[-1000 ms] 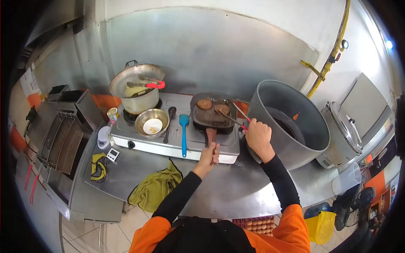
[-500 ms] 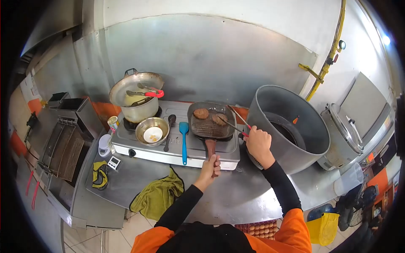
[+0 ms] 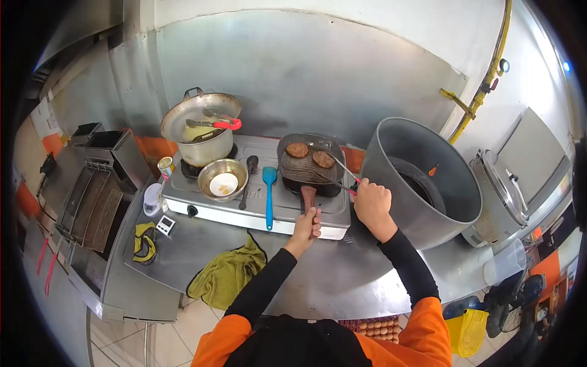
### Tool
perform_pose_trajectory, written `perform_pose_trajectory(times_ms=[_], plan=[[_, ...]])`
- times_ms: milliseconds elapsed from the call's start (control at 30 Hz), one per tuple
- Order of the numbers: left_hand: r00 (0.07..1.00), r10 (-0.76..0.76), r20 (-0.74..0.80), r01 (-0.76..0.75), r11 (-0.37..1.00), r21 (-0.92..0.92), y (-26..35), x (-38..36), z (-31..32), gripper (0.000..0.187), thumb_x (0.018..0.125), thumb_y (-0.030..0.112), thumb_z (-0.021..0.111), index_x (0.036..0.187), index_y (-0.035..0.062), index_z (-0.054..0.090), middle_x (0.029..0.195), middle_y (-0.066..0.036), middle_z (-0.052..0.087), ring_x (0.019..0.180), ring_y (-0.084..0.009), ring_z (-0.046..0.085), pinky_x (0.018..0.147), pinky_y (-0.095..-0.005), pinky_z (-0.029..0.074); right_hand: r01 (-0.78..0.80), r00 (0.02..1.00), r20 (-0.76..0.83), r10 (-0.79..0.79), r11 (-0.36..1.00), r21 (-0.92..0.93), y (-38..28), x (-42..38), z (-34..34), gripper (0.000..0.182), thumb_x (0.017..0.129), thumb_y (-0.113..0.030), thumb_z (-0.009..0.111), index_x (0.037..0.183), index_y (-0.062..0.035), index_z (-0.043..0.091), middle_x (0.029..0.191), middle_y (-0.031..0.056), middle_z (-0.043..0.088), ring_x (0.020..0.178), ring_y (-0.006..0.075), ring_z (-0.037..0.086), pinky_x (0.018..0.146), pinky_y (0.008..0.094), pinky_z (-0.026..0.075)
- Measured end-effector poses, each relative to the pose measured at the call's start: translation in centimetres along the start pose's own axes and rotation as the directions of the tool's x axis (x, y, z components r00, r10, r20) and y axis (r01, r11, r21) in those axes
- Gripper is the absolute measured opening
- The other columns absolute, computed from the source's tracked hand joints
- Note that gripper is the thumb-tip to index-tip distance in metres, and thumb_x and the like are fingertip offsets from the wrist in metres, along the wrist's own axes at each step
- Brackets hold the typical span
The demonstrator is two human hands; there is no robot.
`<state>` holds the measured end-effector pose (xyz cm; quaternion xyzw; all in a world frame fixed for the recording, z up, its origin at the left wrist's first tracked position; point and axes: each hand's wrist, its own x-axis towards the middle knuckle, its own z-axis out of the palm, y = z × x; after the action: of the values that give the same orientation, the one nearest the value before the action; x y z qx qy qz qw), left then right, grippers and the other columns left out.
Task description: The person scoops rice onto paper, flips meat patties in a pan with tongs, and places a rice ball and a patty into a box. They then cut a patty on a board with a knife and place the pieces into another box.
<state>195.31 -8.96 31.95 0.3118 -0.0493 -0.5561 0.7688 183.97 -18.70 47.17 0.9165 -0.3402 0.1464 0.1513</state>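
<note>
Right hand [image 3: 372,202] grips tongs [image 3: 340,174] pointing up-left toward the patties [image 3: 323,159]; left hand [image 3: 306,223] clenches the pan handle [image 3: 308,197] just below.

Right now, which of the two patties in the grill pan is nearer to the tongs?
The right patty: the tongs reach in beside it, while the left patty lies farther toward the pot.

I have one head-worn view, looking forward and steeply down from above my shoulders onto the stove [image 3: 257,211] and steel counter [image 3: 330,275], fairly near, fisheye-rounded at the edges.
</note>
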Motion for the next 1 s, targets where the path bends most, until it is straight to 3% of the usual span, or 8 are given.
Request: perform_pose_trajectory(times_ms=[467, 533, 733, 867, 933, 967, 1000], plan=[[1.0, -0.027, -0.012, 0.028, 0.998, 0.048, 0.0, -2.6, 0.5, 0.021, 0.089, 0.032, 0.051, 0.093, 0.0109, 0.05, 0.064, 0.006, 0.04, 0.047, -0.0029, 0.033, 0.039, -0.0183, 0.027, 0.011, 1.0, 0.003, -0.011, 0.999, -0.034, -0.1, -1.5, -0.9, 0.026, 0.07, -0.026, 0.068, 0.08, -0.0059, 0.054, 0.063, 0.0093, 0.061, 0.061, 0.0272, 0.063, 0.053, 0.0344, 0.046], [0.999, -0.036, -0.024, 0.037, 0.998, 0.044, -0.1, -2.9, 0.6, 0.021, 0.089, 0.032, 0.051, 0.093, 0.0107, 0.05, 0.064, 0.006, 0.041, 0.047, -0.0028, 0.033, 0.039, -0.0183, 0.027, 0.037, 0.989, -0.129, -0.072, 0.967, -0.252, -0.2, -1.3, 0.8, 0.011, 0.078, -0.018, 0.057, 0.076, -0.0074, 0.056, 0.058, 0.0032, 0.059, 0.054, 0.0175, 0.062, 0.046, 0.0284, 0.045], [0.998, -0.052, -0.033, 0.053, 0.998, 0.031, -0.5, -3.2, 1.0, 0.021, 0.089, 0.03, 0.051, 0.094, 0.0104, 0.05, 0.064, 0.006, 0.041, 0.046, -0.0032, 0.033, 0.039, -0.0184, 0.027, -0.04, 0.965, -0.252, -0.076, 0.904, -0.425, -0.2, 0.5, 5.0, 0.015, 0.083, -0.019, 0.05, 0.085, -0.0074, 0.06, 0.058, 0.0014, 0.057, 0.051, 0.0137, 0.059, 0.044, 0.0258, 0.043], [0.999, -0.049, -0.022, 0.049, 0.998, 0.029, -0.4, -3.5, 1.1, 0.02, 0.089, 0.03, 0.051, 0.094, 0.0107, 0.05, 0.064, 0.006, 0.041, 0.047, -0.0031, 0.034, 0.039, -0.0185, 0.027, -0.004, 0.979, -0.189, -0.079, 0.915, -0.403, 0.5, 1.2, 5.7, 0.017, 0.085, -0.02, 0.049, 0.087, -0.007, 0.06, 0.063, 0.0051, 0.06, 0.054, 0.0147, 0.061, 0.045, 0.0273, 0.044], [0.999, -0.047, -0.025, 0.047, 0.998, 0.034, -0.4, -3.4, 1.1, 0.02, 0.089, 0.03, 0.051, 0.094, 0.0107, 0.05, 0.064, 0.006, 0.041, 0.046, -0.0031, 0.034, 0.039, -0.0186, 0.027, 0.047, 0.997, -0.045, -0.061, 0.961, -0.273, 0.9, 1.2, 5.6, 0.018, 0.083, -0.023, 0.054, 0.088, -0.007, 0.06, 0.069, 0.01, 0.062, 0.059, 0.0156, 0.063, 0.046, 0.029, 0.046], [0.998, -0.054, -0.025, 0.055, 0.998, 0.038, -0.4, -3.3, 1.0, 0.02, 0.089, 0.03, 0.051, 0.095, 0.0106, 0.049, 0.064, 0.005, 0.041, 0.046, -0.0031, 0.034, 0.039, -0.0187, 0.027, 0.051, 0.997, -0.044, -0.066, 0.96, -0.274, 1.1, 1.1, 4.7, 0.018, 0.083, -0.023, 0.054, 0.088, -0.007, 0.06, 0.069, 0.01, 0.062, 0.059, 0.0156, 0.063, 0.046, 0.029, 0.046], [0.998, -0.063, -0.027, 0.064, 0.997, 0.041, -0.5, -3.2, 0.9, 0.02, 0.089, 0.029, 0.051, 0.095, 0.0105, 0.049, 0.064, 0.005, 0.04, 0.046, -0.0031, 0.034, 0.039, -0.0188, 0.027, 0.072, 0.997, -0.002, -0.073, 0.992, -0.103, 1.7, 0.7, 3.5, 0.019, 0.081, -0.025, 0.057, 0.088, -0.0067, 0.059, 0.072, 0.0121, 0.063, 0.062, 0.0162, 0.064, 0.046, 0.0292, 0.046]])
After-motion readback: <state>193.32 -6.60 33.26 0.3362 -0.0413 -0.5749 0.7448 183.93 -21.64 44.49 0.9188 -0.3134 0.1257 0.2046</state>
